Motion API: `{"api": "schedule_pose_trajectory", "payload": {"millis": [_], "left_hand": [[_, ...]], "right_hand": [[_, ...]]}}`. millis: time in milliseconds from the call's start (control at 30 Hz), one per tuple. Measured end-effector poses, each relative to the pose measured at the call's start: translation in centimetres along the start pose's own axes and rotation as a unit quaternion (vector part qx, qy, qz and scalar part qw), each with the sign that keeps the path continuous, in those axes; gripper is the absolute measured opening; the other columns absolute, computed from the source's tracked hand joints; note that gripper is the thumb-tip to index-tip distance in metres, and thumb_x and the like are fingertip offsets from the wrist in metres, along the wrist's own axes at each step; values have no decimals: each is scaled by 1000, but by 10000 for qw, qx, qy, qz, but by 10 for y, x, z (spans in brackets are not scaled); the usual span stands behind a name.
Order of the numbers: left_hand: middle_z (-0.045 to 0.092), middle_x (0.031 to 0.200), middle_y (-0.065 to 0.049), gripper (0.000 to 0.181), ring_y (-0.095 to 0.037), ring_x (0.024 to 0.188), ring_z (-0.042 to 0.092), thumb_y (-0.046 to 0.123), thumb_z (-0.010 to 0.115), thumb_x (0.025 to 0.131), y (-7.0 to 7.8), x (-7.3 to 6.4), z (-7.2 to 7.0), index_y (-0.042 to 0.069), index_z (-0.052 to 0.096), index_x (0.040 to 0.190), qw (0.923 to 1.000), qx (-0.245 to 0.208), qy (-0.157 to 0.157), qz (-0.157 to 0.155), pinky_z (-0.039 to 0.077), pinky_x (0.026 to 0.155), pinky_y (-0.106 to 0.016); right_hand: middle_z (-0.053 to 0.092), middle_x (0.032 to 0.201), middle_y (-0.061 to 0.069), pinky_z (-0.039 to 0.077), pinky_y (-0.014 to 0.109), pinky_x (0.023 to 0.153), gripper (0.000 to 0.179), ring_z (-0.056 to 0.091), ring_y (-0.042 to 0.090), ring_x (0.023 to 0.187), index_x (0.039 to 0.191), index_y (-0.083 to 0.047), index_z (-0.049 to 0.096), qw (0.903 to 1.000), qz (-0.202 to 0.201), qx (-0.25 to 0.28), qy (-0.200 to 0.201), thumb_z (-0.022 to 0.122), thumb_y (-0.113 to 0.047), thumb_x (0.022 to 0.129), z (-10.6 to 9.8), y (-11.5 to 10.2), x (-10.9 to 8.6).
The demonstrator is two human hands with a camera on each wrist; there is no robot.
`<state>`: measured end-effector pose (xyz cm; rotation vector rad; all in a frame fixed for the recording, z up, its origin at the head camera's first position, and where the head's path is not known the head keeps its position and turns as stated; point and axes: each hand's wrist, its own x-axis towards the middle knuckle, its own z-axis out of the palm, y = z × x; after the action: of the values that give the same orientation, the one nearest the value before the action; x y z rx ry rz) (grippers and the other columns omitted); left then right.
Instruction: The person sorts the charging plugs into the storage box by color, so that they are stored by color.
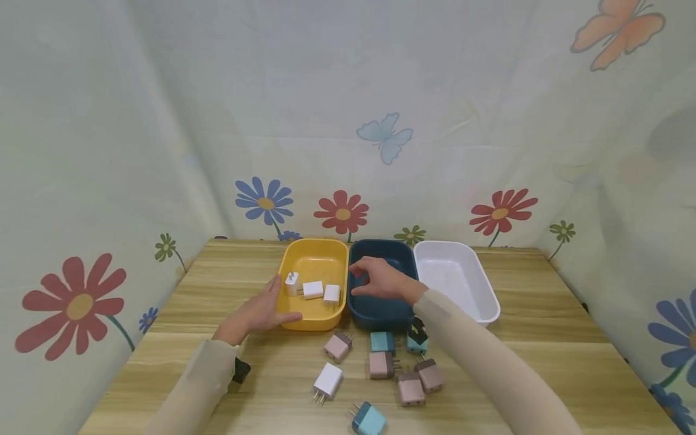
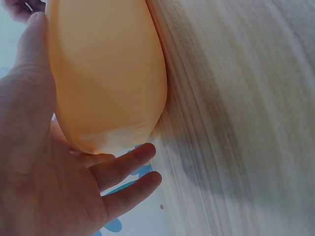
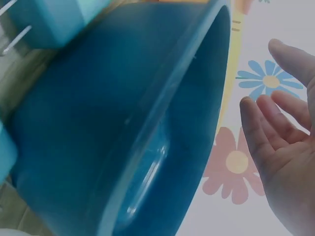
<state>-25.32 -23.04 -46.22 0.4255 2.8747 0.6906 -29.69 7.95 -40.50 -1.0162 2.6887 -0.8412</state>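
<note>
My left hand (image 1: 261, 311) rests against the left front corner of a yellow bin (image 1: 312, 324). Its thumb lies by the front rim and its fingers along the left side; the left wrist view has the fingers fairly straight on the bin's outer wall (image 2: 108, 73). Inside that bin lie three white charger plugs, one of them (image 1: 312, 290) in the middle. Over a dark blue bin (image 1: 380, 317) hovers my right hand (image 1: 380, 279), thumb and fingers apart. Seen from the right wrist, this hand (image 3: 285, 132) holds nothing and is clear of the bin's rim (image 3: 162, 93).
A white bin (image 1: 451, 284) stands right of the dark blue one. On the wooden table before the bins lie several pink plugs (image 1: 410, 388), several light blue plugs (image 1: 370, 418) and a white plug (image 1: 328, 380). A flowered curtain (image 1: 326, 121) hangs behind.
</note>
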Motion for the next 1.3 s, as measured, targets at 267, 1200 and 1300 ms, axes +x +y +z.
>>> {"api": "schedule_pose_trajectory", "payload": {"millis": [267, 1200, 1300], "left_hand": [[5, 154, -25, 117, -44, 134, 27, 62, 65, 78, 0, 1, -1, -4, 0, 149, 10000, -3, 27, 58, 28, 106, -54], [6, 154, -25, 117, -43, 134, 27, 61, 66, 78, -3, 3, 2, -3, -1, 149, 9999, -56, 53, 110, 28, 106, -53], [6, 154, -25, 117, -44, 134, 27, 62, 66, 78, -3, 3, 2, -4, -1, 149, 10000, -40, 46, 78, 28, 106, -54]], "right_hand": [[59, 110, 15, 52, 34, 82, 46, 59, 29, 99, 122, 1, 59, 9989, -422, 3, -213, 74, -20, 83, 3, -10, -17], [60, 109, 1, 43, 13, 77, 40, 57, 9, 92, 119, -9, 62, 9704, -1723, -1081, -1304, 72, -26, 85, 51, -55, -48], [60, 107, 0, 43, 10, 75, 41, 58, 7, 92, 120, -8, 62, 9687, -1759, -1019, -1423, 73, -25, 84, 54, -57, -49]]}}
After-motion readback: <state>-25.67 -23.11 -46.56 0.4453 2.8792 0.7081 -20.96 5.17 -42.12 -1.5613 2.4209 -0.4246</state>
